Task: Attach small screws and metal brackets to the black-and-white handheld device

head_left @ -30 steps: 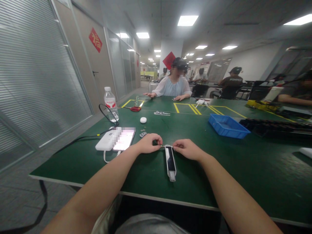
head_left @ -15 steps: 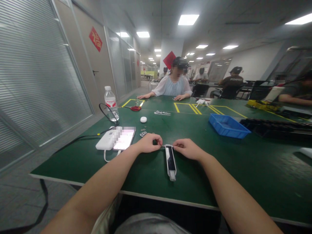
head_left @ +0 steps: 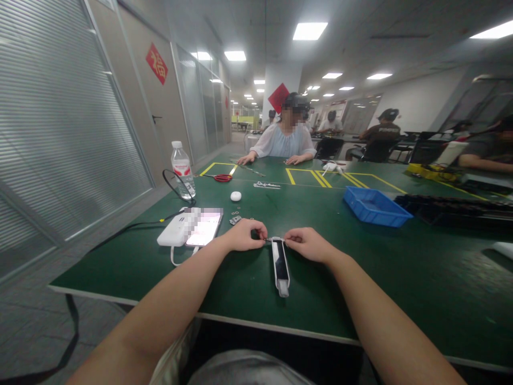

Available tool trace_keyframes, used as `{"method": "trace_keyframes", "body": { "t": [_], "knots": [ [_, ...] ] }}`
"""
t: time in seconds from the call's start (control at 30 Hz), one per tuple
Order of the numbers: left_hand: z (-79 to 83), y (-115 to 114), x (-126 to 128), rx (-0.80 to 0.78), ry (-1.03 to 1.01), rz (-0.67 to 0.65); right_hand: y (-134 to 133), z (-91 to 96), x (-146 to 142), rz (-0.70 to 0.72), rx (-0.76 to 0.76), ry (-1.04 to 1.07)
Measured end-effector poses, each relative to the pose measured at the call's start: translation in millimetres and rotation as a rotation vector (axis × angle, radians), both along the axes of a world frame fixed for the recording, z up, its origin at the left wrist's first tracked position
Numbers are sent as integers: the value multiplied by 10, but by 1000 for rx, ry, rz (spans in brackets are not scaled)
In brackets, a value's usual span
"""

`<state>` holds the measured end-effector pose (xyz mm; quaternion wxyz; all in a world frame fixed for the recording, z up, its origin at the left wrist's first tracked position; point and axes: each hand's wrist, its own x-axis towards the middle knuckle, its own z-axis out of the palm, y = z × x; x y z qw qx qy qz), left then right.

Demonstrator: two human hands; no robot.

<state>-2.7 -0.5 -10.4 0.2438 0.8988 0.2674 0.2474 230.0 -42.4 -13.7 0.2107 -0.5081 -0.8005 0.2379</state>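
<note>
A long, narrow white-framed object with a dark, glossy panel (head_left: 280,262) lies on the green table, its pale end pointing towards me. At its far end, my left hand (head_left: 245,235) is closed in a pinch on the left side. Something thin shows at those fingertips, too small to name. From the right side, my right hand (head_left: 306,243) pinches close to the same end; what its fingertips hold is hidden. Just beyond my left hand lie small metal pieces (head_left: 235,220) and several tiny rings (head_left: 237,210).
On the left are a white power bank (head_left: 173,231), a lit phone (head_left: 203,230) and a water bottle (head_left: 182,170). Farther off lie a white case (head_left: 236,197), red-handled scissors (head_left: 223,178) and metal strips (head_left: 266,185). A blue tray (head_left: 374,207) stands right; a person (head_left: 285,140) sits opposite.
Both my hands and the narrow object stay nearly still. Across the table, the other person's hand on the left has shifted rightward, and a thin strip now lies flat beside it.
</note>
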Motion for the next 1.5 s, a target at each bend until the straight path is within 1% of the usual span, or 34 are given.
{"method": "trace_keyframes", "body": {
  "t": [0.2,0.73,1.0,1.13,1.5],
  "knots": [
    [-21,21,4,29,11,-7,11,-21,4,-3,-7,10],
    [-12,31,0,-27,4,-14,-21,18,-10,-6,-24,33],
    [-24,37,3,6,-10,-11,-3,-6,0,-1,-18,32],
    [-19,25,9,1,-12,-4,4,-12,4,-4,3,15],
    [20,-6,10,12,-5,-3,-20,28,-9,-3,-3,7]
  ]
}}
